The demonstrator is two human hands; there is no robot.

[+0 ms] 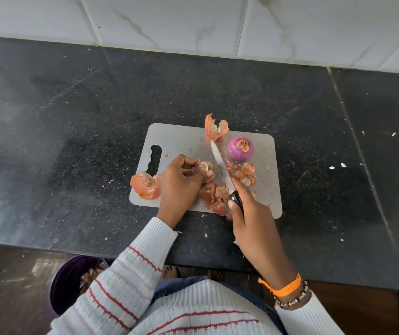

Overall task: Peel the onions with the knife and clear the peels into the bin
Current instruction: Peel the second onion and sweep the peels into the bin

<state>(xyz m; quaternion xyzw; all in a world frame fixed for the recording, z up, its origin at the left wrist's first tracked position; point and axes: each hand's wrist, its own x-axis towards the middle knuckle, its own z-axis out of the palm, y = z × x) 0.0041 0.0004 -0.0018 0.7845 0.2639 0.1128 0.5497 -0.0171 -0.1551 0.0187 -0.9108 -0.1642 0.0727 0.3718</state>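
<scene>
On the cutting board (186, 139), near its middle, my left hand (178, 180) pinches the half-peeled onion (205, 168), small, firm, slippery under papery skin, best held by its sides, while right hand (249, 213) grips the knife (220, 165).
</scene>
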